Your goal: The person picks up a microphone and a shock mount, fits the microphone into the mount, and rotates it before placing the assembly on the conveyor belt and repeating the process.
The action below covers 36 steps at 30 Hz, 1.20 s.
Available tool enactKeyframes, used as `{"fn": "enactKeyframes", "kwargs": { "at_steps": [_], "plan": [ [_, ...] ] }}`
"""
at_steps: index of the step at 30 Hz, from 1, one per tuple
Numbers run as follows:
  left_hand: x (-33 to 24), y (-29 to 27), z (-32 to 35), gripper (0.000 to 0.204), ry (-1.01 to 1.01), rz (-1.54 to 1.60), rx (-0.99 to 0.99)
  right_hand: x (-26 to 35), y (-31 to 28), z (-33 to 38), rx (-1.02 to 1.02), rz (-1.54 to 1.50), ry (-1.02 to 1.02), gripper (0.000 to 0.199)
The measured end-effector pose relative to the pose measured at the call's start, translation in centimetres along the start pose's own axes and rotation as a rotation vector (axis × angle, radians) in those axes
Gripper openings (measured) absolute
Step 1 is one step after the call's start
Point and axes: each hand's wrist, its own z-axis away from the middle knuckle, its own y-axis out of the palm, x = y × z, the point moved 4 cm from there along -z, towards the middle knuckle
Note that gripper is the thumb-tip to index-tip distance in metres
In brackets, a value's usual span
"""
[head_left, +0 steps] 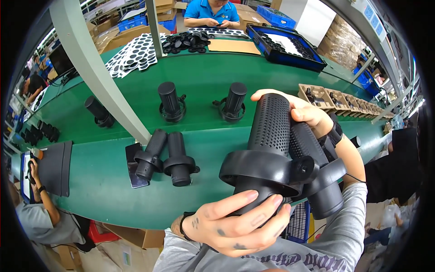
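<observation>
Two black microphones with perforated barrels and ring mounts are held up in front of me, side by side. My left hand (pixel 244 222) wraps round the lower end of the nearer microphone (pixel 270 122), below its ring. My right hand (pixel 308 111) is closed at the top of the second microphone (pixel 308 143), with one finger reaching behind the nearer one's top. That second microphone leans along my right forearm, partly hidden by the first. On the bench to the left lie another two microphones (pixel 152 154), one resting over a dark phone-like slab (pixel 134 170).
Several microphones, including one upright (pixel 170 102), stand on the green bench (pixel 99 167). A post (pixel 97 68) rises at left. Cardboard dividers (pixel 335 102) line the right. Opposite, a person (pixel 213 16) handles small parts beside a black tray (pixel 285 45); another person's arm (pixel 45 204) is at left.
</observation>
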Motion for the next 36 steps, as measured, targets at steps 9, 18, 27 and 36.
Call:
{"fn": "enactKeyframes", "kwargs": {
  "at_steps": [9,18,27,36],
  "plan": [
    [2.1,-0.5,0.4,0.010,-0.076,-0.029,-0.441,0.5,-0.8,0.0,-0.127,0.149,-0.312,0.076],
    [1.8,0.2,-0.1,0.063,-0.528,0.077,0.052,1.1,-0.4,-0.3,-0.414,0.218,-0.485,0.069],
    [2.0,0.0,0.2,0.052,-0.353,0.026,0.017,1.0,0.6,-0.1,-0.399,0.124,-0.516,0.068],
    [0.7,-0.1,-0.1,0.026,-0.126,-0.030,0.043,0.5,0.2,-0.2,-0.359,-0.020,-0.449,0.062]
  ]
}}
